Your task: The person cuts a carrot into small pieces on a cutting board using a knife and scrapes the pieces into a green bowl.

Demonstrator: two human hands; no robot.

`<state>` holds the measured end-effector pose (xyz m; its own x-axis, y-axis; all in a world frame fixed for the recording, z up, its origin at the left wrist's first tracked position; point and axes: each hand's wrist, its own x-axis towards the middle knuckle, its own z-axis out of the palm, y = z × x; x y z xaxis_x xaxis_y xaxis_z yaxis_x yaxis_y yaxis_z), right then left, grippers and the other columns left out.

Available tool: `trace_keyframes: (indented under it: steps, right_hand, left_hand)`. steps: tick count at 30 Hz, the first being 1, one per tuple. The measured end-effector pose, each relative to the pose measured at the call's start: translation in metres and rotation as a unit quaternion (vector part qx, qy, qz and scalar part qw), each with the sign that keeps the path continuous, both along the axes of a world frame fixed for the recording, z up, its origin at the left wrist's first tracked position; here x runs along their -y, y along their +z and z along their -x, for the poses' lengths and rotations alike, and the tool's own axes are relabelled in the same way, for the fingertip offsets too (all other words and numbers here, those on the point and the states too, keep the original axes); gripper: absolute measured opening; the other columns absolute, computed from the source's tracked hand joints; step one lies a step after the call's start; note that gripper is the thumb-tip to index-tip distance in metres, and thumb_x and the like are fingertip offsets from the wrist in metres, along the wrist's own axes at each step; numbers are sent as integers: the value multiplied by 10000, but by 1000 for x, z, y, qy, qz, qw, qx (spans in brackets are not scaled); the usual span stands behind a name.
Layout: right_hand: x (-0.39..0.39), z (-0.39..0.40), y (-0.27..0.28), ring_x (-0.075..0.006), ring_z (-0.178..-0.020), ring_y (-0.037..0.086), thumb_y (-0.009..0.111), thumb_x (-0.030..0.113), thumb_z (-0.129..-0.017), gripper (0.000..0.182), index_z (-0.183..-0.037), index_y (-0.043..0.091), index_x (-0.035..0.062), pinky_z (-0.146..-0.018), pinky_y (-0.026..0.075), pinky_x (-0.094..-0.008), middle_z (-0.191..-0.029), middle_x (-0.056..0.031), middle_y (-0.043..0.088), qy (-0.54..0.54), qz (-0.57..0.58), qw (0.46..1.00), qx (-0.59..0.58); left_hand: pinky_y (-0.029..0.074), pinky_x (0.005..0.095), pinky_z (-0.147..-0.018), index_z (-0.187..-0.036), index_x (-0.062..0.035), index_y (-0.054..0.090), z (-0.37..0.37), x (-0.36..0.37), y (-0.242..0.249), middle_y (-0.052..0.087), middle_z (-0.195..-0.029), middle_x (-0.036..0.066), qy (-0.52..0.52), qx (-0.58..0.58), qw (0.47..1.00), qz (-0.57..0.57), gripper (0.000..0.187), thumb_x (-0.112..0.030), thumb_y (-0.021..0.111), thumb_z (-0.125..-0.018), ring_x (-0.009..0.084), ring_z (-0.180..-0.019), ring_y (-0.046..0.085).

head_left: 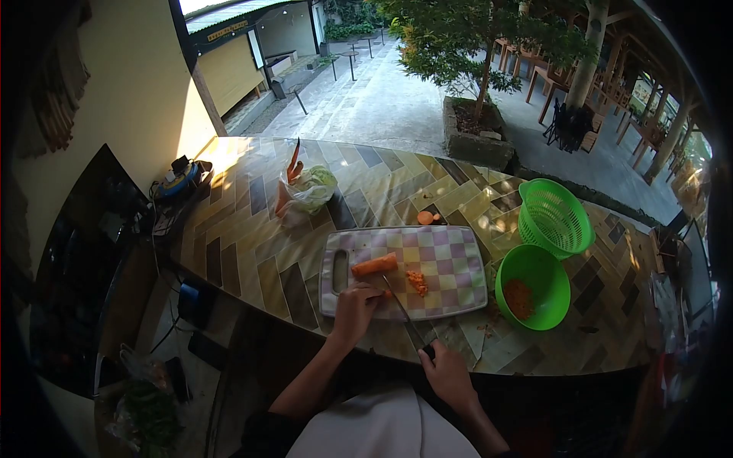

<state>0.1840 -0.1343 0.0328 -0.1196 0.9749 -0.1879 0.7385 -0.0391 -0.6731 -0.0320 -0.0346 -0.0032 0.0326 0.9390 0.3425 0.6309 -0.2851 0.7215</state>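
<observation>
White cloth (374,427) covered the person's front; just beyond, the hands were apart, the right hand (449,374) clamped round the dark handle of a knife (402,308), the left hand (356,308) with fingers closed on a small carrot piece (387,294) beside the blade. Underneath lay a checkered cutting board (458,267) in pinkish, white and yellow squares, bearing diced carrot (417,283) and a thick carrot length (375,264). Right of it stood a green bowl (551,286) holding orange bits, a green colander (557,217) just behind. Herringbone in tan and brown patterned the desk (252,237), with a plastic bag (309,191) of vegetables farther back. Beyond, a planter (477,145) held a tree (481,46) in a paved yard (382,99); a sign (228,30) on the left-hand building bore lettering too small to read
</observation>
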Motion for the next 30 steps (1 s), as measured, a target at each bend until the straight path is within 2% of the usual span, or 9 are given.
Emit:
trace_keyframes:
  steps: [7, 16, 22, 28, 30]
  right_hand:
    - [-2, 0, -7, -479, -760, 640, 532, 307, -996, 336, -950, 534, -26, -681, 483, -564, -748, -287, 637, 24, -22, 999, 13]
    - [-4, 3, -2, -472, -754, 646, 542, 299, -990, 319, -974, 539, -20, -683, 495, -554, -751, -277, 644, 19, -29, 998, 45]
    - [-4, -2, 5, -477, -756, 639, 553, 299, -986, 316, -971, 558, -16, -677, 486, -553, -761, -270, 648, 14, -10, 1000, 22]
    - [-1, -9, 10, -487, -755, 626, 542, 297, -993, 323, -980, 551, -25, -663, 468, -558, -748, -274, 638, 17, -42, 999, -16]
    - [2, -8, 12, -486, -792, 618, 550, 289, -993, 322, -997, 560, -33, -678, 453, -550, -762, -282, 630, 13, -1, 1000, -11]
  left_hand:
    - [538, 371, -829, -960, -9, 758, 0, 2, -1, 721, -958, 154, 3, -2, 1000, -2, 184, -4, 711, -782, 308, -909, 691]
    - [536, 385, -828, -960, -25, 762, -1, 4, 3, 721, -947, 146, 21, -11, 1000, 7, 207, 5, 694, -766, 317, -917, 684]
    - [530, 400, -815, -924, -32, 762, 0, 3, -3, 715, -927, 127, 14, -17, 1000, -15, 214, 21, 669, -739, 319, -905, 670]
    - [525, 407, -811, -876, -13, 742, 2, 1, -7, 698, -902, 130, 1, -17, 1000, -16, 215, 52, 640, -698, 329, -896, 660]
    - [523, 408, -815, -869, -3, 736, 1, 1, -7, 694, -904, 136, 2, -10, 1000, -18, 217, 64, 632, -691, 332, -903, 656]
